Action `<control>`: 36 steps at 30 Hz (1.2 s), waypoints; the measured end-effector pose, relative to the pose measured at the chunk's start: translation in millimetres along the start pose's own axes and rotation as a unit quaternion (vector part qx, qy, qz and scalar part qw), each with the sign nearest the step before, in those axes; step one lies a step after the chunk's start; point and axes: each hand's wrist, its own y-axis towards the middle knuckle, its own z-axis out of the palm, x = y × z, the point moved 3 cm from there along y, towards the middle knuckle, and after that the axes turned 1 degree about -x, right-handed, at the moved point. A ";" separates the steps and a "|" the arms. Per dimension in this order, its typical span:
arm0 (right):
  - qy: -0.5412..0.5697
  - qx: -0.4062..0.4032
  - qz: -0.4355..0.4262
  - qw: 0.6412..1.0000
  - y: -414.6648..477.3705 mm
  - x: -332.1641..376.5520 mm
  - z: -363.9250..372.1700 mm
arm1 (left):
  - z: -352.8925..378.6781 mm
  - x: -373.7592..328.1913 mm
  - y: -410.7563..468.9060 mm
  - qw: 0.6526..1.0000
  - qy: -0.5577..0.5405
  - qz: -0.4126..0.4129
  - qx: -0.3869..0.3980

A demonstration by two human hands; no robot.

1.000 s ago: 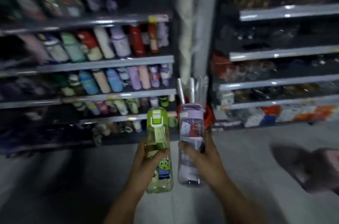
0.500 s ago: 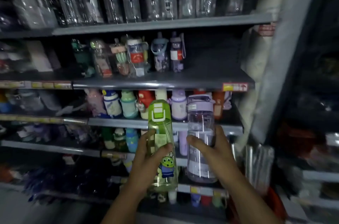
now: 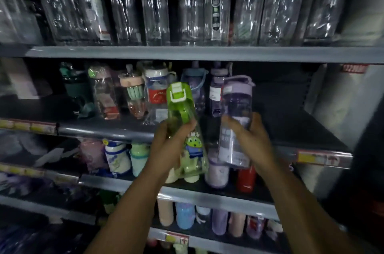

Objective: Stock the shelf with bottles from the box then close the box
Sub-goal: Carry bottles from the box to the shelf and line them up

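Note:
My left hand [image 3: 168,145] grips a green bottle [image 3: 185,127] with a white flip lid and a cartoon alien on its front. My right hand [image 3: 251,139] holds a clear purple bottle [image 3: 235,120] with a lilac cap. Both bottles are upright, side by side, raised in front of the middle shelf [image 3: 291,127], whose right part is bare. The box is out of view.
Tall clear bottles [image 3: 193,4] fill the top shelf. Several coloured bottles [image 3: 153,91] stand on the middle shelf's left half. Lower shelves [image 3: 207,195] hold pastel bottles. A pale pillar [image 3: 349,98] rises at the right.
Both hands have lifted the bottles higher and nearer to the middle shelf. The view has tilted up and closed in on the shelving.

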 end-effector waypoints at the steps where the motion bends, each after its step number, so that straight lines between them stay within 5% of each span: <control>1: -0.009 0.003 -0.004 1.000 10.9 3.6 2.6 | 0.3 -3.7 15.3 1.000 0.013 0.003 0.008; 12: 0.049 -0.043 0.054 0.996 82.0 4.0 25.5 | 7.4 -21.7 128.9 0.984 0.038 0.066 0.158; 23: -0.053 -0.044 -0.055 0.996 114.3 -11.8 34.4 | 23.0 -12.7 175.9 0.981 0.067 0.109 0.148; 36: -0.122 -0.050 -0.075 0.988 117.6 -35.6 30.7 | 29.6 -5.9 178.8 0.981 0.087 0.127 0.116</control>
